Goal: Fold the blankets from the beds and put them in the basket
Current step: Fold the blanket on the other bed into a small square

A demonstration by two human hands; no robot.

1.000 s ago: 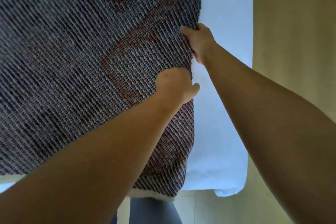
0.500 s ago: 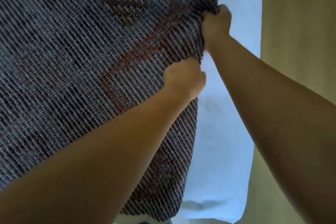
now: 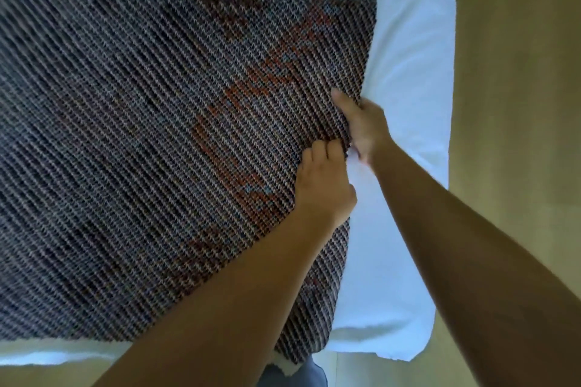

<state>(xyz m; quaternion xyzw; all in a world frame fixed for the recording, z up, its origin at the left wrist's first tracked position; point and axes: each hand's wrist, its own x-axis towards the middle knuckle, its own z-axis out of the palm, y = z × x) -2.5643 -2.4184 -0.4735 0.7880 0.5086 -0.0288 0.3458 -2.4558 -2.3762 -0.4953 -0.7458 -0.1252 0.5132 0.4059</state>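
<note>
Underneath, white sheet (image 3: 408, 72) over tan floor (image 3: 518, 104); hands (left (image 3: 323, 181), right (image 3: 363, 127)) tight around knit blanket (image 3: 157, 135) edge.

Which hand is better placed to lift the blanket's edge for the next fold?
Probably the right hand: it grips the blanket edge, thumb on top; the left hand sits further in.

Looks down on a grey knitted blanket (image 3: 141, 151) with an orange pattern, spread over a white sheet (image 3: 408, 56). Pinched at its right edge by the right hand (image 3: 364, 129), thumb on top; gripped just beside by the left hand (image 3: 323, 185), fingers curled. Wooden floor (image 3: 518, 72) at right.
</note>
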